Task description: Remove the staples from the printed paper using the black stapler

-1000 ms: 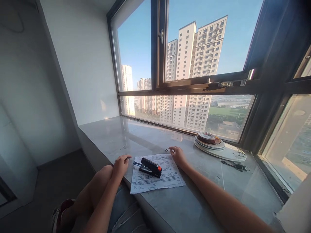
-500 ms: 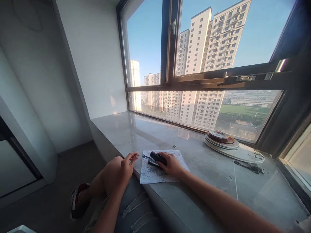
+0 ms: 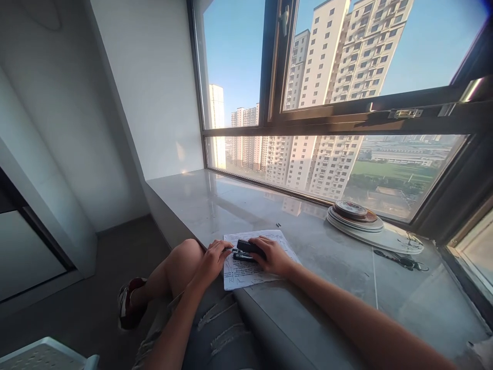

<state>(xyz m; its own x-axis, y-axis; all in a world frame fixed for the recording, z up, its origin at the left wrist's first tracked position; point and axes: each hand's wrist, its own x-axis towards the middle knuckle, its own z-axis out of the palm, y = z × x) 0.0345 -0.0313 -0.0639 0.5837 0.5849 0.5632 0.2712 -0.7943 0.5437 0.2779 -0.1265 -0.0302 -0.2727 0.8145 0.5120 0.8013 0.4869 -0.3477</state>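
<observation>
A black stapler [image 3: 245, 256] lies on a printed sheet of paper [image 3: 242, 280] with handwriting on it, near the sill's front edge. Its top is lifted away from its base, and a metal slide shows at the left end. My right hand [image 3: 274, 256] is closed around the stapler's rear. With fingers pressed together, my left hand [image 3: 213, 259] grips the end of the metal slide; the fingertips partly hide it. Beyond the paper, small staple strips [image 3: 279, 225] rest on the sill.
The grey stone windowsill [image 3: 185, 205] runs below a large window. On its right side sits a stack of round plates or mats [image 3: 352, 218], with a dark-framed pair of glasses or similar item [image 3: 402, 261] in front. A white perforated plastic piece [image 3: 48, 354] shows at the lower left.
My left hand has moved right and closed on the stapler's protruding metal slide, which now sticks out less. My right hand keeps its hold. The view has shifted slightly.
</observation>
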